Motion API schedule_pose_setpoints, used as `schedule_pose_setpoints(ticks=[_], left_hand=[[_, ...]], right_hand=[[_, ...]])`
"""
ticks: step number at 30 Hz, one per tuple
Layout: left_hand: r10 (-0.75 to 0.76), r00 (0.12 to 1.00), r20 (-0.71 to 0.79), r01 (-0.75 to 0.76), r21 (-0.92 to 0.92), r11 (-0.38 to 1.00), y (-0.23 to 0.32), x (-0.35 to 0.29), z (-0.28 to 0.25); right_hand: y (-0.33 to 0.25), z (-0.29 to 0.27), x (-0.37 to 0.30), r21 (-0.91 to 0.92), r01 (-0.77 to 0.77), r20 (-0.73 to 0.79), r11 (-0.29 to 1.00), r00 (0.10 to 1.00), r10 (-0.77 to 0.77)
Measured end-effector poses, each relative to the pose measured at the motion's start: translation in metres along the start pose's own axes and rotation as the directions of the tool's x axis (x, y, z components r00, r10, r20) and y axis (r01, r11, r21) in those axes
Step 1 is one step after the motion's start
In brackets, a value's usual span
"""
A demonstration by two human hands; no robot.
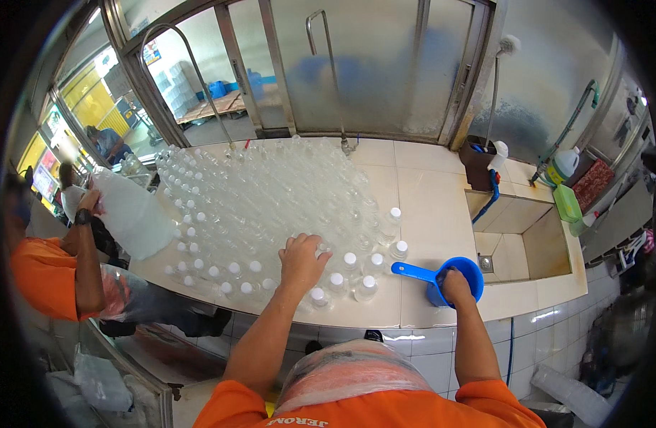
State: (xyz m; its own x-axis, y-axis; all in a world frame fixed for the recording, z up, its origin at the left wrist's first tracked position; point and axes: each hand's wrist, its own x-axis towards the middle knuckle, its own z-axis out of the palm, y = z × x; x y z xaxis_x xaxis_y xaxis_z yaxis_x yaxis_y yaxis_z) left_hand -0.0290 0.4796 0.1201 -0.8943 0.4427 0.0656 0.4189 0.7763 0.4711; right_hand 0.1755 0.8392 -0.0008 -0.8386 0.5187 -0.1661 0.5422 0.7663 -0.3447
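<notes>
Clear plastic bottles [271, 189] stand crowded together on the tiled counter. White caps [350, 258] sit on those along the near and left edges; the ones in the middle look uncapped. My left hand [302, 262] reaches in at the near side of the group, its fingers curled around the top of a clear bottle [323, 250]. To the right of the bottles is a blue dipper [470, 271] with its handle pointing left. My right hand [454, 287] is down inside it, and the fingers and whatever they touch are hidden.
A co-worker in an orange shirt [46, 274] handles a large clear plastic bag [132, 214] at the counter's left end. On the right is a tiled sink [546, 250]. Behind it stand a brown container [478, 157], a jug [563, 165] and a green tray [567, 204].
</notes>
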Motion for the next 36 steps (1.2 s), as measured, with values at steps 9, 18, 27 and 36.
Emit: schedule_pose_setpoints(ticks=[9, 18, 27, 36], left_hand=[[0.012, 0.832, -0.555, -0.353, -0.513, 0.782, 0.008, -0.032, -0.046], [0.032, 0.927, -0.375, -0.281, -0.634, 0.721, 0.01, -0.097, -0.08], [0.198, 0.939, 0.283, 0.056, -0.69, 0.722, 0.024, -0.119, -0.067], [0.343, 0.891, 0.298, 0.003, -0.759, 0.651, 0.005, -0.12, -0.064]], right_hand=[[0.005, -0.03, -0.015, 0.057, 0.029, -0.036, 0.998, 0.999, -0.027], [-0.075, -0.088, -0.046, 0.663, 0.156, -0.157, 0.733, 0.985, -0.068], [-0.261, -0.126, -0.112, 0.58, 0.687, -0.124, 0.437, 0.605, -0.787], [-0.294, -0.14, -0.115, 0.379, 0.841, 0.107, 0.385, 0.374, -0.921]])
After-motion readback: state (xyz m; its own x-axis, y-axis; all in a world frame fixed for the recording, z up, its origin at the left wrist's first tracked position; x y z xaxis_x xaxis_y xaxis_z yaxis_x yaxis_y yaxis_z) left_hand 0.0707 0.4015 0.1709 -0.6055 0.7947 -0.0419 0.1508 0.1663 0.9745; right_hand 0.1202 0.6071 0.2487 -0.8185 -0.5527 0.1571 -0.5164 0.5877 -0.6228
